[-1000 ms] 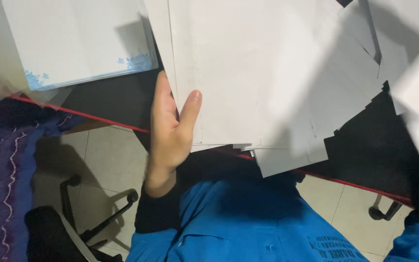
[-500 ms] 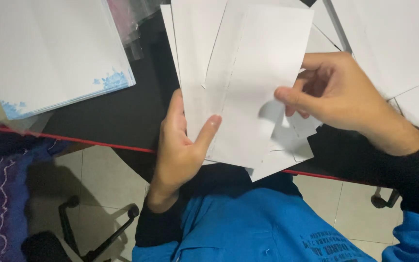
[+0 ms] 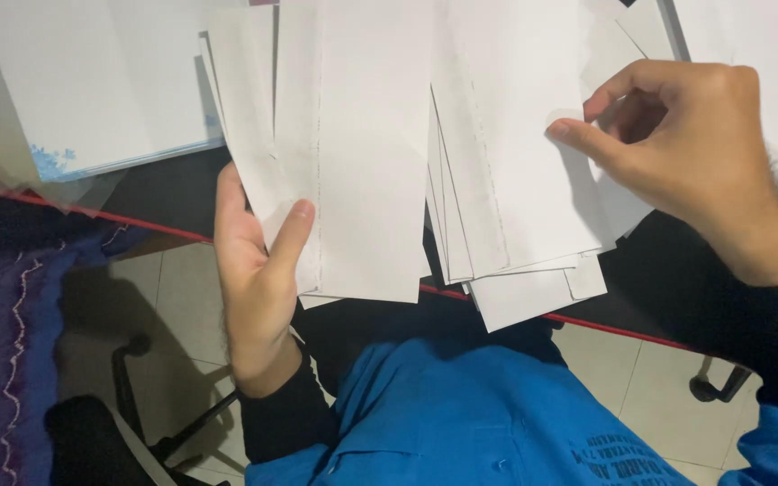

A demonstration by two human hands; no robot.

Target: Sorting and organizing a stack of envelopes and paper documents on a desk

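The person's left hand [image 3: 258, 279] is held palm-up below the table edge, fingers loosely curled and the thumb [image 3: 292, 232] pressed flat on the front of a fan of white paper sheets [image 3: 362, 162], so the hand is partly closed and gripping the lower left corner of that bundle. The sheets are long, narrow and blank, standing roughly upright and overlapping one another; one shows a faint perforated line running down its length.

The right hand [image 3: 686, 153] is raised at the upper right, curled into a loose fist with the forefinger and thumb pinched on the right edge of a second group of white sheets [image 3: 515, 180], which overlaps the first bundle and slants slightly to the right. Its lower ends hang just past the red-trimmed edge [image 3: 623, 331] of the dark table [image 3: 164, 193].

On the table at the upper left lies a flat stack of white paper with a blue printed corner [image 3: 92, 99], well apart from both hands. More white sheets lie at the upper right behind the right hand.

Below, the person's blue garment [image 3: 461, 414] and black sleeves fill the lower frame; a purple embroidered cloth [image 3: 2, 342] sits at the left, beside a black chair base [image 3: 137, 396] on pale floor tiles
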